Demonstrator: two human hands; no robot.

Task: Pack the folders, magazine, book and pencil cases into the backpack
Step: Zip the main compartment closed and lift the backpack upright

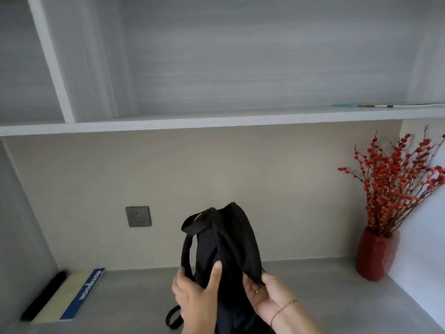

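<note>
Both hands are gripping the upright black backpack (226, 247): left hand (195, 297) clasping its back, right hand (267, 297) pinching a strap.

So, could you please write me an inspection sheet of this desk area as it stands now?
Surface: grey desk, mostly bare.
Job's things: black backpack upright at centre; book flat at far left, a black pencil case beside it; flat items on the shelf at right, too thin to identify.
Clutter: red vase of red berry branches at right.
Grippers: left hand grips the backpack's strap side; right hand pinches its right edge.
Cables: nothing seen.
Surroundings: wall socket behind, nothing plugged in; white wall at right.
</note>
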